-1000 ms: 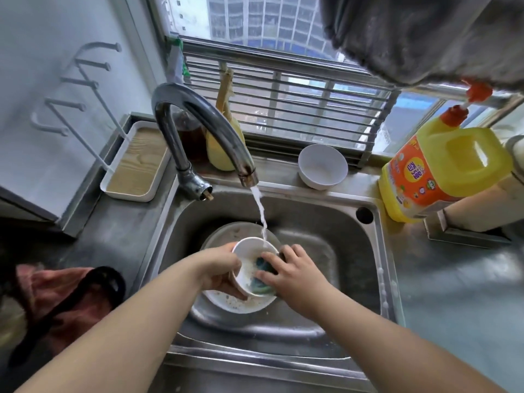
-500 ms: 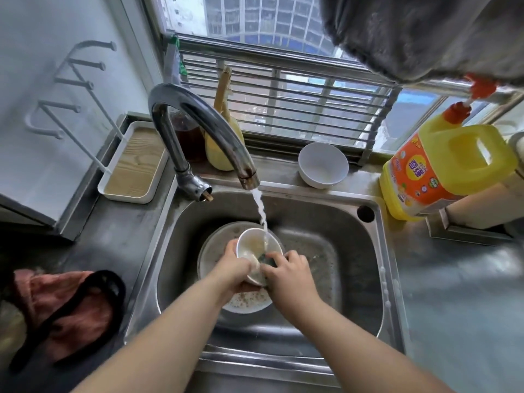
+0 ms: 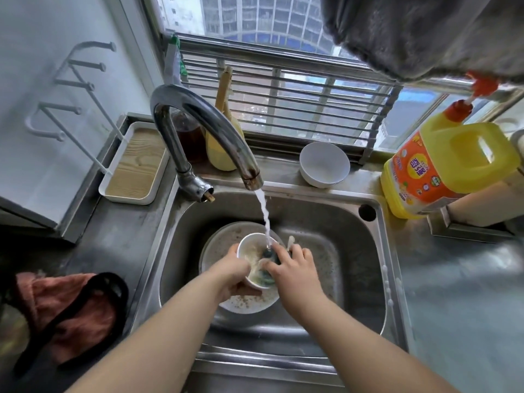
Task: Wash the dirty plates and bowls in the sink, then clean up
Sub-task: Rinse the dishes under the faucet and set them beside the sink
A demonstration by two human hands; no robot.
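In the steel sink [image 3: 351, 222], my left hand [image 3: 236, 272] grips a small white bowl [image 3: 251, 249] by its near rim, tilted up toward the tap. My right hand [image 3: 292, 265] holds a dark blue-green sponge [image 3: 269, 255] pressed inside the bowl. Water from the curved faucet [image 3: 204, 123] streams into the bowl at the sponge. Under the bowl lies a dirty white plate [image 3: 246, 303] speckled with food bits. A second white bowl [image 3: 324, 164] stands on the ledge behind the sink.
A yellow detergent jug [image 3: 442, 168] stands right of the sink. A white tray with a wooden base [image 3: 136, 165] and a wire rack [image 3: 71, 95] are at the left. A pink cloth with a black strap [image 3: 65, 310] lies on the left counter. A grey towel [image 3: 425, 32] hangs overhead.
Both hands and the bowl moved a little farther back under the stream. The bowl turned in my left hand and the sponge shifted deeper inside it.
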